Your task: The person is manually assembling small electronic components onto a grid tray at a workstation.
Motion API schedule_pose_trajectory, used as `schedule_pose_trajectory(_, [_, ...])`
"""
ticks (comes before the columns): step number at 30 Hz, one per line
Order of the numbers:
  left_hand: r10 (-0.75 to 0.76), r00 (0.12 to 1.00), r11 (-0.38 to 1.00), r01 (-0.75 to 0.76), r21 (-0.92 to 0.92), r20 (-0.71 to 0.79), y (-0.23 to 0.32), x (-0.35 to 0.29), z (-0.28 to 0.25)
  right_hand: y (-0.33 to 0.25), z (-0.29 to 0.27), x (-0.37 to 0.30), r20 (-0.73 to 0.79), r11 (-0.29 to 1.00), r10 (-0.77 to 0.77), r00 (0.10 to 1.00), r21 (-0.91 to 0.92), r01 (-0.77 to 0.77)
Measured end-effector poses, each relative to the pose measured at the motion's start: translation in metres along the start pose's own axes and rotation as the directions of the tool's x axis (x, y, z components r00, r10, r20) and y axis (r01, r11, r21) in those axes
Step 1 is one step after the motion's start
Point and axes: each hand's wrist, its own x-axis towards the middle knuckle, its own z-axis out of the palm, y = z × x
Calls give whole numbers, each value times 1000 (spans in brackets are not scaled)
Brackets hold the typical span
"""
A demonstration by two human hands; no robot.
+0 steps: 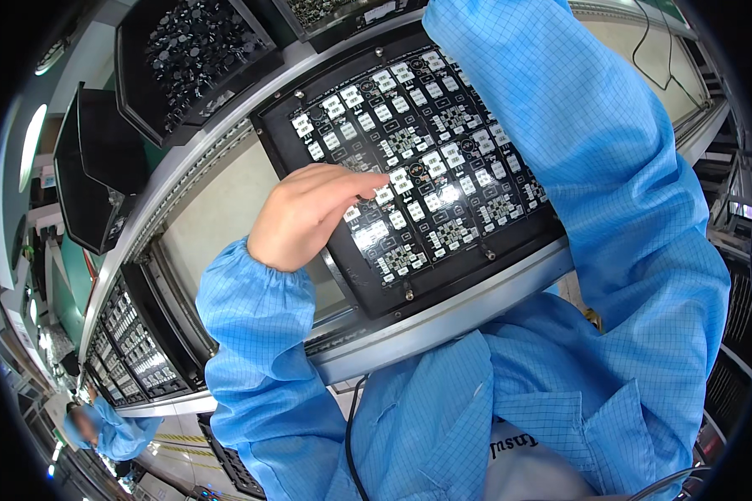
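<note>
Nearest the camera, the front of a blue checked coat (pixel 426 417) is pressed close to the near metal rail (pixel 443 321), and the long right sleeve (pixel 627 175) is stretched across the right part of the work. The right hand is lost beyond the upper edge of the view, so its grip cannot be told. The left hand (pixel 305 213) is brought in from the left, its fingers bent and drawn close together with the tips down at the board; whether a small part is pinched there or the surface is only touched cannot be told. The circuit board (pixel 430 179), dotted with white components, is seated face up in a black fixture (pixel 447 276) between the near rail and the far rail (pixel 251 100); small posts are set along the rim, probably so that the board is kept from shifting. A bin of small dark parts (pixel 134 117) is placed just past the far rail, seemingly for easy reach, with a black bin (pixel 100 167) set beside it. Open room is offered mainly to the left, where a pale surface (pixel 226 192) is exposed beside the fixture, while the right side is crowded by the sleeve
</note>
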Motion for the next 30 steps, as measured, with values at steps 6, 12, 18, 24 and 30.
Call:
schedule_pose_trajectory(6, [51,998,997,-54,63,36,1,3,-1,2,-5,-2,-31,996,-60,998,-63,57])
schedule_pose_trajectory(12, [-30,999,993,28,117,15,3,-17,3,-56,-17,-16,159,933,195,968,276,-233])
schedule_pose_trajectory(18, [-121,988,980,134,147,-95,24,0,-14,-23,14,-68,145,700,-13,989,708,-94])
schedule_pose_trajectory(24, [-32,850,885,269,380,-527,-5,43,-82,-10,39,-93,322,790,65,944,562,-246])
schedule_pose_trajectory(30, [-329,918,737,397,547,-223,-74,60,-113,-8,54,-98,295,805,87,951,542,-242])
